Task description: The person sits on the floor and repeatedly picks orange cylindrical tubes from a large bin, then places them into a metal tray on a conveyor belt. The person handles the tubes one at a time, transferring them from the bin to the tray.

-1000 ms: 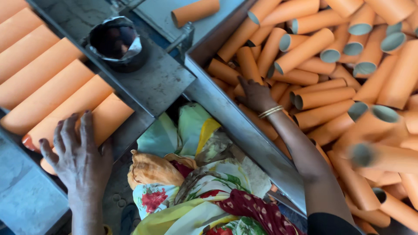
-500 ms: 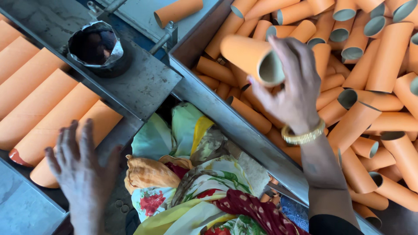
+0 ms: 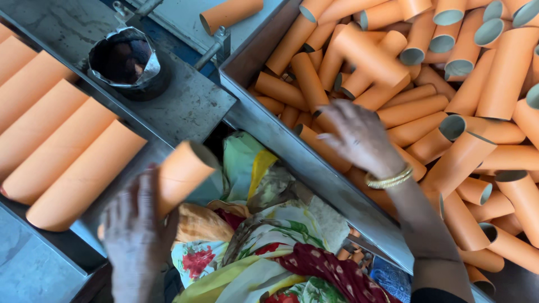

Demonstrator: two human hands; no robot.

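Gripping an orange cardboard tube point(image 3: 182, 174) in my left hand point(image 3: 137, 230), fingers wrapped round its lower end, open end tilted up and right, just beside the row of tubes point(image 3: 67, 151) lying side by side in the metal tray point(image 3: 126, 196). Right hand point(image 3: 359, 137) is down in the bin point(image 3: 281, 140), fingers spread over the loose tube pile point(image 3: 449, 112), touching tubes but closed on none. Foil-lined cup point(image 3: 126, 59) sits on the steel ledge above the row. My read: placing step, one tube going to the row's near end. Next move needs the tube laid parallel, snug against the last one.
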